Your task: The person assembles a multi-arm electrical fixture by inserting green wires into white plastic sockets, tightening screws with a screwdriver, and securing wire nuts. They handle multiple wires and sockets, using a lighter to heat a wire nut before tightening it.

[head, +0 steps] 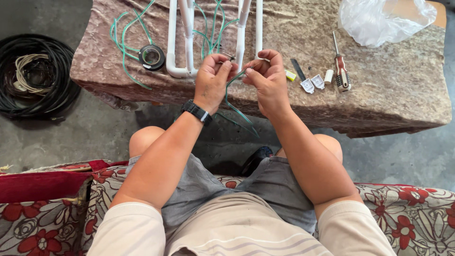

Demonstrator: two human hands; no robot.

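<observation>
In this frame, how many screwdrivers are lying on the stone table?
1. The red-and-white-handled screwdriver lies on the mottled stone table, right of both hands and below the clear plastic bag. The bag or hands might hide another.

Green wire (235, 108). White pipes (172, 33). Black tape roll (152, 57). Red-and-white screwdriver handle (342, 73). Mottled brown-pink cloth on surface (393, 85). Black wristwatch (197, 112). Red flowers on cream seat cover (412, 223). Black cable coil (35, 76).

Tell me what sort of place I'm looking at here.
Probably a home or yard corner used for makeshift electrical work: bare concrete floor, a rough stone-like slab table holding a screwdriver and tape roll, a black cable coil, and a floral sofa.
</observation>
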